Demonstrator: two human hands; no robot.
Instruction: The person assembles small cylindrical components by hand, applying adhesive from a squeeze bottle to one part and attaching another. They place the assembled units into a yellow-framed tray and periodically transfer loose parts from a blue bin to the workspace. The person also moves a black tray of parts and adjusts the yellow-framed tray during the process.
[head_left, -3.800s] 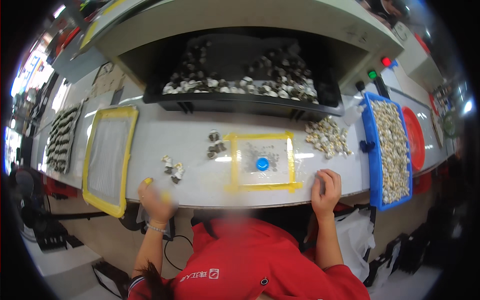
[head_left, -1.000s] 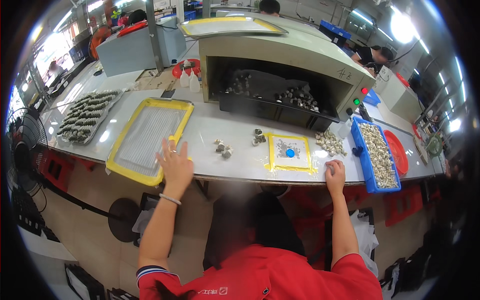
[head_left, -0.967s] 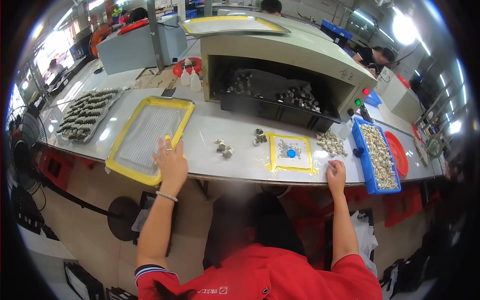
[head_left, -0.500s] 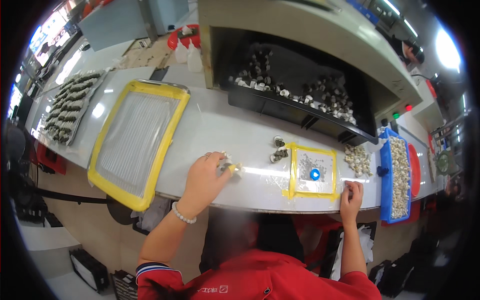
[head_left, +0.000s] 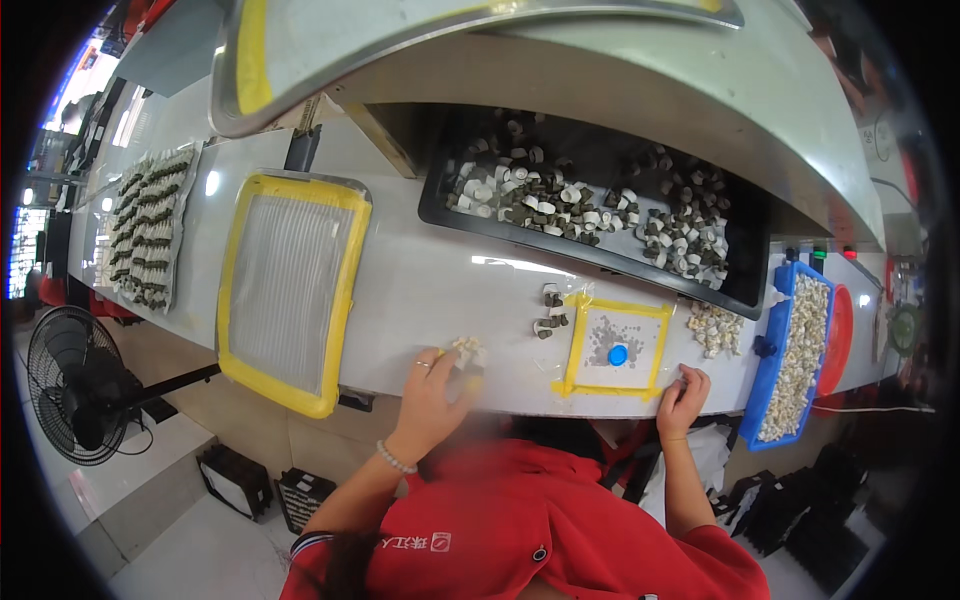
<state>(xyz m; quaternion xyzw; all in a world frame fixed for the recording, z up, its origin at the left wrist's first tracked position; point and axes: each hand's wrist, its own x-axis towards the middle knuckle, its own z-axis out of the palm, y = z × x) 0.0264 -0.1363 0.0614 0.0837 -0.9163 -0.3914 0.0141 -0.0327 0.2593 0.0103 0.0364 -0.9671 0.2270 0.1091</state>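
Note:
My left hand point(head_left: 432, 398), with a ring and a beaded bracelet, rests on the white table beside a small cluster of off-white pieces point(head_left: 468, 352). Its thumb and forefinger are apart, and the thumb side is blurred. At the table's front edge, my right hand point(head_left: 683, 398) has its fingers curled in; anything inside them is hidden. Between the hands lies a white square sheet point(head_left: 600, 376) bordered with yellow tape, with grey spots and a round blue piece point(head_left: 618, 355) on it. Several dark-and-white small parts point(head_left: 549, 312) stand left of the sheet.
A black tray point(head_left: 500, 232) of white and dark parts sits behind. Right of the sheet are a loose off-white pile point(head_left: 714, 328) and a blue bin point(head_left: 752, 425) full of similar pieces. Left stand a yellow-taped panel point(head_left: 345, 290), rows of parts point(head_left: 150, 230) and a fan point(head_left: 75, 385).
The view has shifted, bringing another yellow-taped panel in at the top and more of the black tray. My left hand has stayed by the off-white pieces; my right hand remains curled at the edge.

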